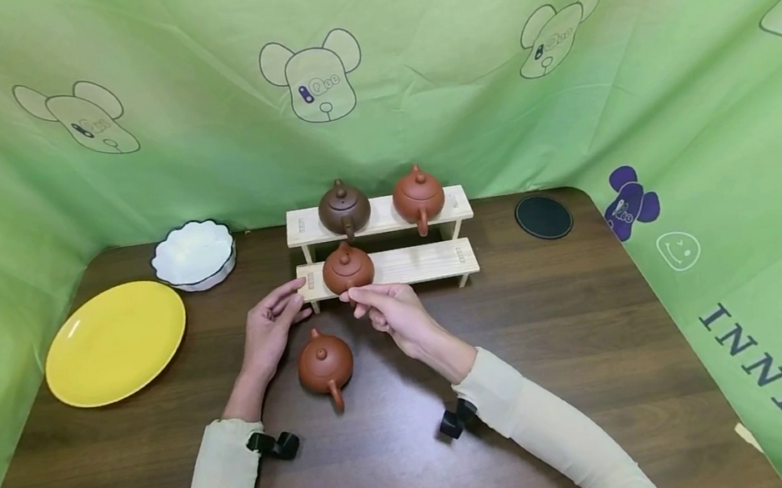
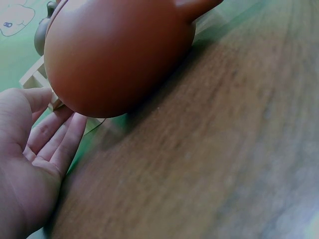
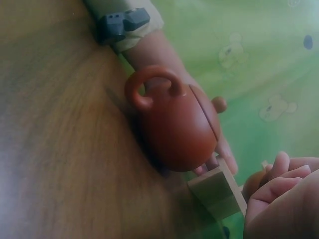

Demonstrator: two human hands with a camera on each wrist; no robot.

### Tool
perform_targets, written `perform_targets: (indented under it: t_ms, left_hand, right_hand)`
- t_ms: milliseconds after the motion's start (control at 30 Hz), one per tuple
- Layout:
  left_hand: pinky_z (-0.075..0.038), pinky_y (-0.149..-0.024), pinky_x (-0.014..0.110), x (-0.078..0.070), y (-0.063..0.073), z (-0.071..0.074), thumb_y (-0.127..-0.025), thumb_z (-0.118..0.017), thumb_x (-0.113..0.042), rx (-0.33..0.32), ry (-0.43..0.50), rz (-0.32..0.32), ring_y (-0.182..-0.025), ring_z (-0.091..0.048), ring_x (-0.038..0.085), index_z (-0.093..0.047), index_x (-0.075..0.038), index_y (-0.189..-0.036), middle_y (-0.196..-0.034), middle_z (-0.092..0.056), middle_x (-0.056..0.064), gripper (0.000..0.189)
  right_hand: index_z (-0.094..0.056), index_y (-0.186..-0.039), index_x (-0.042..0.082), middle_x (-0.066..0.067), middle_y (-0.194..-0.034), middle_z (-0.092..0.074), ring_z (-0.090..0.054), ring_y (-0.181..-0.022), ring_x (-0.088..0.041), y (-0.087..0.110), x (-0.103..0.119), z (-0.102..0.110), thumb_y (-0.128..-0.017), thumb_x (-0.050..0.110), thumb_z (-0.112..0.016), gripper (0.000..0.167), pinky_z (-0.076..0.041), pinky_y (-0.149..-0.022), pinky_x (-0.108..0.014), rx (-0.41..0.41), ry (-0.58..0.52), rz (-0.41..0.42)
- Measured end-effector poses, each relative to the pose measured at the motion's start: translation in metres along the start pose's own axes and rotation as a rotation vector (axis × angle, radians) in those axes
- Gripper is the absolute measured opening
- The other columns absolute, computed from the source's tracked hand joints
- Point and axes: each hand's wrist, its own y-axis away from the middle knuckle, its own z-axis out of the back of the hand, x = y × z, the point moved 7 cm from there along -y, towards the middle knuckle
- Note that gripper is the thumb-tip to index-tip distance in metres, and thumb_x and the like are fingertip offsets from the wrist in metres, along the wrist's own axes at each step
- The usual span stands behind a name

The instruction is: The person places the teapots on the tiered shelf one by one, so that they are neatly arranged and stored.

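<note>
On the lower level of a pale wooden stand sits a reddish-brown clay teapot. My right hand pinches its handle at the front. My left hand is at the left end of that level, its fingers fairly straight and seeming to touch the wood. Another reddish-brown teapot stands on the table between my forearms, its handle towards me. It looms large in the left wrist view and hides part of the left fingertips. The upper level bears a dark brown teapot and a reddish-brown teapot.
To the left lie a yellow oval plate and a white scalloped dish with a dark rim. A black round coaster is at the back right of the wooden table. Green printed cloth hangs around the table's back and sides.
</note>
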Motion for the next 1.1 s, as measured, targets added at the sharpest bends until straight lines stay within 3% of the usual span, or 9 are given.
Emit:
perform_targets:
  t_ms: [733, 1100]
  left_hand:
    - [-0.069, -0.093, 0.026, 0.0, -0.001, 0.0, -0.111, -0.064, 0.002, -0.001, -0.025, -0.001, -0.104, -0.077, 0.003, -0.066, 0.012, -0.145, -0.142, -0.073, 0.015, 0.035]
    - [-0.069, -0.093, 0.026, 0.0, -0.001, 0.0, -0.111, -0.064, 0.002, -0.007, -0.017, 0.007, -0.103, -0.078, 0.003, -0.066, 0.013, -0.145, -0.135, -0.077, 0.002, 0.035]
  right_hand:
    - [-0.085, -0.11, 0.003, 0.007, -0.073, -0.069, -0.043, -0.053, 0.001, -0.011, 0.003, -0.007, -0.109, 0.011, -0.071, 0.016, -0.028, -0.045, -0.012, -0.015, -0.036, -0.014]
    - [-0.086, -0.103, 0.01, 0.006, -0.076, -0.07, -0.045, -0.053, 0.0, -0.01, 0.001, -0.003, -0.108, 0.008, -0.072, 0.014, -0.031, -0.046, -0.011, -0.019, -0.059, -0.026]
